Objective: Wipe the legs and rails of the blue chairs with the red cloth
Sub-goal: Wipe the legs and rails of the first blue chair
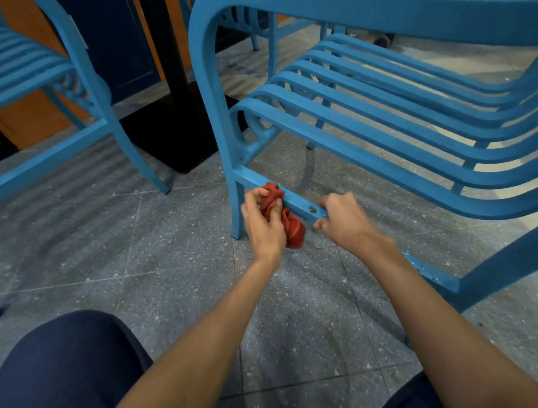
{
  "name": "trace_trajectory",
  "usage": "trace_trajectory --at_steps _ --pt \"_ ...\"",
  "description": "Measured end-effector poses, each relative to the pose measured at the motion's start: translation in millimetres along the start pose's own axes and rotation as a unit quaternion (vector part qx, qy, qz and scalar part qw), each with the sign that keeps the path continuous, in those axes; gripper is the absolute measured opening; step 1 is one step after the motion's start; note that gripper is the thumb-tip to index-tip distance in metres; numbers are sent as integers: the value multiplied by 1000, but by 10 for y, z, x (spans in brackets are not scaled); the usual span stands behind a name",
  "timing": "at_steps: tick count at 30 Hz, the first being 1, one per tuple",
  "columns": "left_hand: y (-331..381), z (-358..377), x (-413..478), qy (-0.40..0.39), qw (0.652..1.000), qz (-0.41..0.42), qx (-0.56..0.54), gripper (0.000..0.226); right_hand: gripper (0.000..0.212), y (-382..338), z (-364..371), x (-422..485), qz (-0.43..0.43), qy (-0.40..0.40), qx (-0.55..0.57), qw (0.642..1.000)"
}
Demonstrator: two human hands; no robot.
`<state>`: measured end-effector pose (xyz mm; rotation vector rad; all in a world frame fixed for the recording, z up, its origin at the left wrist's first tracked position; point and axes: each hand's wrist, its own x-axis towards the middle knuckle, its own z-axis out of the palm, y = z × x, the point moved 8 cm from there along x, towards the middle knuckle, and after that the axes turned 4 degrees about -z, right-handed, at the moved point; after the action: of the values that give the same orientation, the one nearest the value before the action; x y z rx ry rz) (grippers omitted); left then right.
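Okay, the red cloth (293, 231) is sitting bunched up in the left hand (261, 224), and it is being pressed against the low side rail (298, 204) of the nearest blue chair (393, 133), right by the corner where that rail is meeting the upright leg (238, 208). The fingers are curling round the wad, which is giving a thick pad to rub with rather than a loose flap, and part of it is hanging below the rail, close to the floor (130, 258). The right hand (346, 222) is gripping the same rail a little further along, and I'm reading that as a brace: it is steadying the frame so it isn't sliding on the tiles under the rubbing. Between the two hands a brownish spot (312, 209) is showing on the rail, so that is looking like the likely target for the next stroke. The person is crouching low, a knee (76, 349) in dark trousers on either side, which is bringing the rail within reach. A second blue chair (32, 66) is waiting off to the left, beside a black table base (171, 127).
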<state>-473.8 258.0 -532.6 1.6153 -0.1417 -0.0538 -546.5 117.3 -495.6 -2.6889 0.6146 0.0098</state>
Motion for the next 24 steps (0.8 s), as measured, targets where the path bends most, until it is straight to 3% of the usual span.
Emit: trace_trajectory --at_steps 6,13,19,21,24 --pt "-41 115 -74 -79 995 38 39 24 13 7 -13 -17 -7 0 -1 1000" --pt "-15 -98 177 26 997 -38 -54 23 7 -9 -20 -28 -9 -3 -8 1000" --pt "-30 136 -188 -73 992 -72 -79 20 15 -23 -33 -16 -7 0 -9 1000" --pt "97 50 -124 -83 994 -29 -60 16 14 -14 -33 -31 -9 2 -10 1000" --pt "416 -157 201 -27 996 79 36 17 9 -14 -27 -62 -13 -1 -3 1000"
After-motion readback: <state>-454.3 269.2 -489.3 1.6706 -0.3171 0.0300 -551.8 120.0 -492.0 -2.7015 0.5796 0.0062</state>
